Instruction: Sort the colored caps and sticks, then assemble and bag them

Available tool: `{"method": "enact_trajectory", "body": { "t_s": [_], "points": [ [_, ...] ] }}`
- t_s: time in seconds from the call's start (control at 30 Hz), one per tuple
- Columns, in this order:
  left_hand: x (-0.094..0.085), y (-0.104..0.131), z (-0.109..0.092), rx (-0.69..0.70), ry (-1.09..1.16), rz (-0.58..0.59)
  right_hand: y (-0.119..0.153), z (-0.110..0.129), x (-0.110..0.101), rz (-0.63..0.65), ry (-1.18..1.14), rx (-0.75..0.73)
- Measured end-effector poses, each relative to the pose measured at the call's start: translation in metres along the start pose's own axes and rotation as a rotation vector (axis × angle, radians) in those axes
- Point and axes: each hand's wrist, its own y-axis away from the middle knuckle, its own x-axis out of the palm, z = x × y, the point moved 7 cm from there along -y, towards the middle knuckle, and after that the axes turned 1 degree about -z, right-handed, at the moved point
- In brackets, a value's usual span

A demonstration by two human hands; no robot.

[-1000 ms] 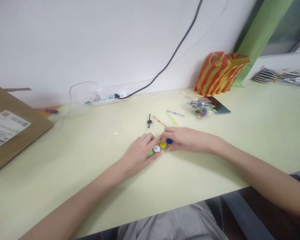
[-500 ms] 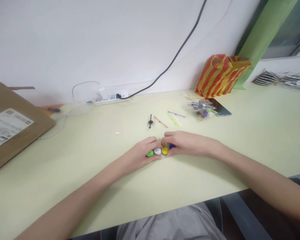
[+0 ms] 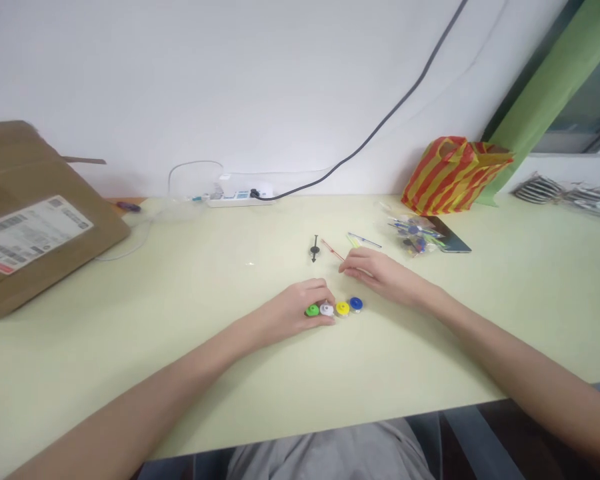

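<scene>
- Head view: four small wheels are lined in a row on the pale green table (image 3: 130,347): a green wheel (image 3: 312,311), a white wheel (image 3: 327,309), a yellow wheel (image 3: 343,309) and a blue wheel (image 3: 356,304).
- The left hand (image 3: 295,313) is curled over the green wheel and touches it; whether it really grips cannot be told.
- The right hand (image 3: 380,275) is held loosely open, empty, near thin coloured sticks (image 3: 353,240).
- A black pin (image 3: 315,249) lies just behind the hands.
- Further back a plastic bag of parts (image 3: 413,232), a striped bag (image 3: 450,175), a power strip (image 3: 240,196) and a cardboard box (image 3: 35,213) are seen.

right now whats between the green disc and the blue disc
In the head view, a white disc and a yellow disc lie in a row between the green disc and the blue disc.
</scene>
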Motion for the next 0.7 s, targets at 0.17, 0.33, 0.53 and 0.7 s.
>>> {"method": "enact_trajectory", "body": {
  "t_s": [0.17, 0.33, 0.53, 0.7],
  "points": [
    [0.001, 0.003, 0.000, 0.005, 0.001, -0.013, -0.025, -0.016, 0.011, -0.143, 0.181, -0.047],
    [0.001, 0.004, 0.000, 0.012, 0.004, -0.014, -0.077, -0.021, 0.026, 0.037, 0.379, -0.138],
    [-0.013, 0.008, -0.014, 0.046, -0.057, -0.113, -0.111, -0.026, 0.014, 0.109, 0.396, -0.149],
    [-0.039, 0.020, -0.002, -0.092, -0.030, -0.446, -0.083, -0.006, -0.021, -0.268, 0.080, -0.037]
  ]
}}
